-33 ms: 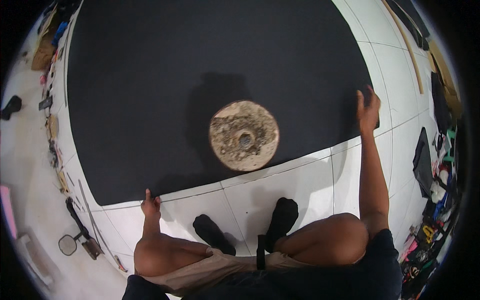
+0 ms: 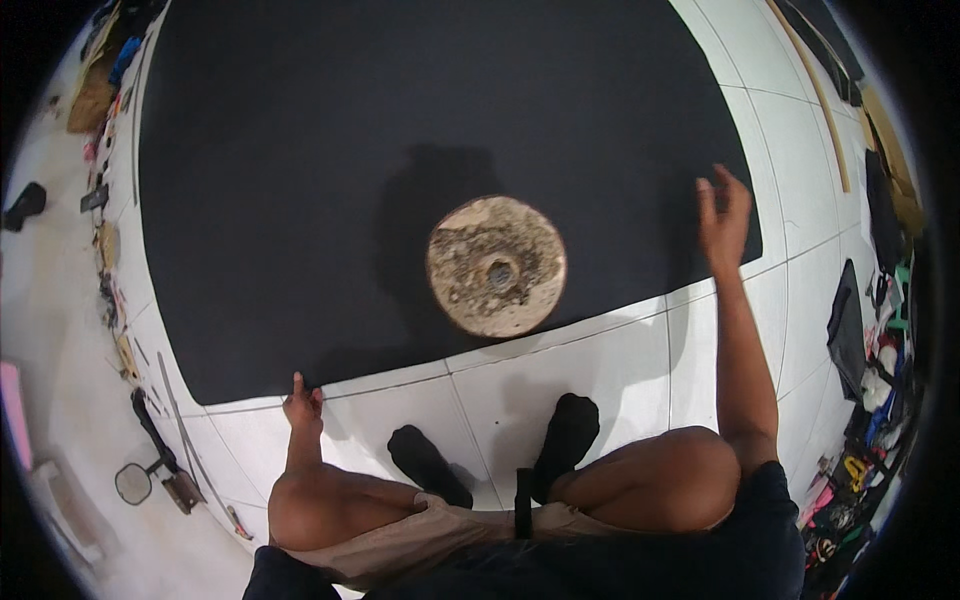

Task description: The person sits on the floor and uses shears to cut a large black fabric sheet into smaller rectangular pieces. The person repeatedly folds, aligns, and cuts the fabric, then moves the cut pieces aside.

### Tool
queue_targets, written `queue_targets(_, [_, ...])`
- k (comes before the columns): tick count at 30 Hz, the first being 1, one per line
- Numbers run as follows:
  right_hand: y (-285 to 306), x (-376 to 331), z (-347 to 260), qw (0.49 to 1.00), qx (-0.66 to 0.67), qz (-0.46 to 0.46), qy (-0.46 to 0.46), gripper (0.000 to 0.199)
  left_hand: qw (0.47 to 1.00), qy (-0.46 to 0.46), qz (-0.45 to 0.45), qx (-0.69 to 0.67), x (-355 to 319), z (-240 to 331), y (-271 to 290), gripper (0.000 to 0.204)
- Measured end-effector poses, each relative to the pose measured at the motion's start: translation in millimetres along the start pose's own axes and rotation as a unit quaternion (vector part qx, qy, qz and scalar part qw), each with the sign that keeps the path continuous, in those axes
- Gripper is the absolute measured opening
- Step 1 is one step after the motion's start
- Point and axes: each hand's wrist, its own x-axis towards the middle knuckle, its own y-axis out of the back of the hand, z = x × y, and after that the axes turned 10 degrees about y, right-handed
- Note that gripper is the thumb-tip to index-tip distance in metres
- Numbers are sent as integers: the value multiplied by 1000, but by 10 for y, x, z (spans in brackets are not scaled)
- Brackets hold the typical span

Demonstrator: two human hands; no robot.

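A wide black sheet (image 2: pixel 300 230) lies spread over the tiled floor. On it, close to the near edge, stands a round, pale block (image 2: pixel 497 307) with dark mottling and a hole in its middle. My left hand (image 2: pixel 303 408) is at the sheet's near edge, towards the left corner. One of its fingers points forward, apart from the thumb, and I see nothing held. Over the right side of the sheet is my right hand (image 2: pixel 724 220), empty, with its fingers apart and slightly bent. Whether it touches the sheet I cannot tell.
My feet in dark socks (image 2: pixel 567 430) are on white tiles (image 2: pixel 620 350) just before the sheet. Leftward lie small tools and a mirror (image 2: pixel 133 486) with a dark stem. Rightward are a folded dark cloth (image 2: pixel 847 330), a long wooden strip (image 2: pixel 815 95) and a heap of mixed items (image 2: pixel 850 510).
My right hand has moved a little to the left over the sheet. My left hand stays at the near edge. The view has shifted slightly.
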Motion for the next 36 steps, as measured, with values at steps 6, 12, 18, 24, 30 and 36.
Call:
queue_targets(6, [78,-213,-1056,971,45,-109,209,27,992,15,97,86,-275,153,-160,55])
queue_targets(12, [131,-234,493,997,46,38,-46,29,835,-403,-13,374,125,427,109,37])
queue_targets(18, [716,-1064,1732,980,-117,-23,-160,29,675,-352,-279,586,-885,946,-853,32])
queue_targets(24, [1117,-1956,2561,915,-246,-117,-297,62,373,-209,-321,845,-1922,842,-1624,53])
queue_targets(30, [950,-2562,2649,909,-241,-32,-338,72,328,-37,-482,812,-3258,325,-2570,58])
queue_targets(36, [978,-2451,2604,915,-241,-18,-323,70,477,-189,-437,739,-4409,589,-3603,48])
